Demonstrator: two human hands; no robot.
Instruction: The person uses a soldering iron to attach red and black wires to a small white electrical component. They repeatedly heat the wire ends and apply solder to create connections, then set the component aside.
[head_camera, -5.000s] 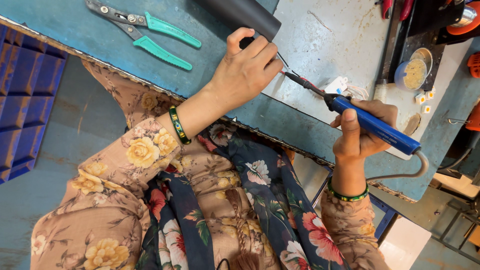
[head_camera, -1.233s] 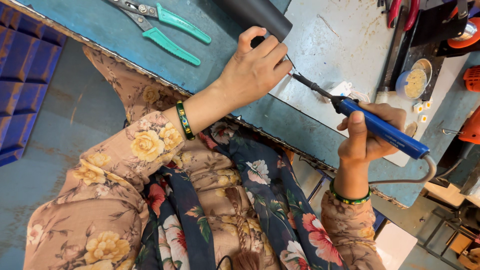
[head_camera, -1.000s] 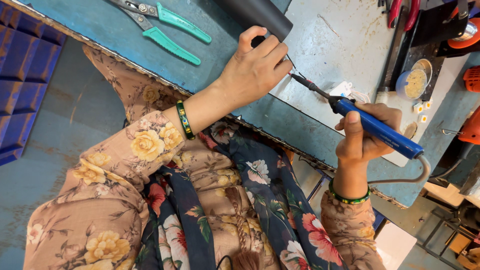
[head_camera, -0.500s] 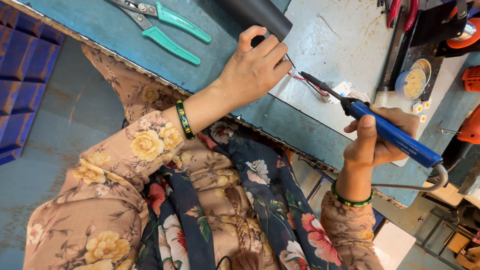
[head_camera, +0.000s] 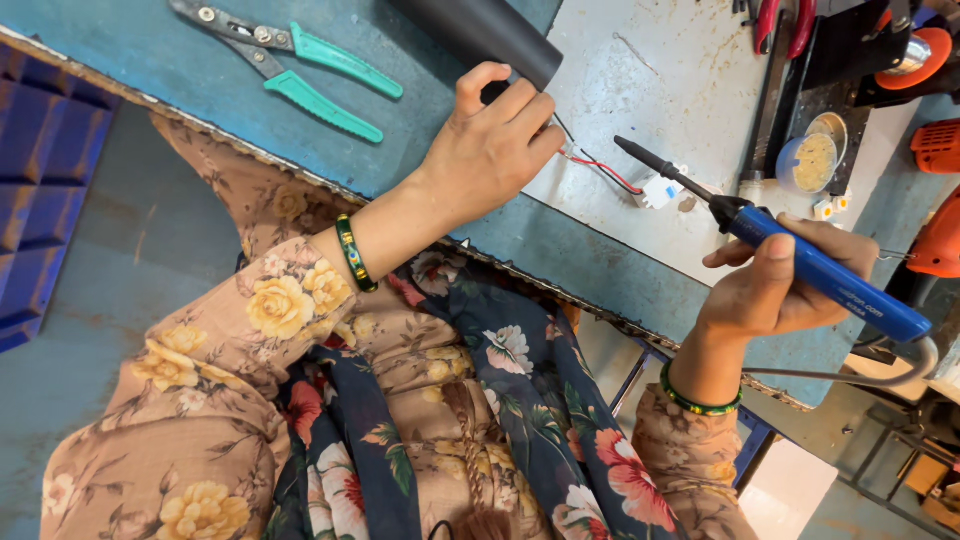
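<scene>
The left hand pinched thin wires on the tabletop. Right of it, the right hand's fingers gripped a blue soldering iron, its tip above the wires.

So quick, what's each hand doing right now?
Left hand: closed, fingers pinching the thin wires on the table.
Right hand: closed around the blue soldering iron.

Blues, teal and florals over a worn table

The soldering iron has a blue handle and black tip; the pliers have teal grips; the wires are red and black; the table is blue with a grey-white sheet; the sleeves are tan with yellow roses.
</scene>
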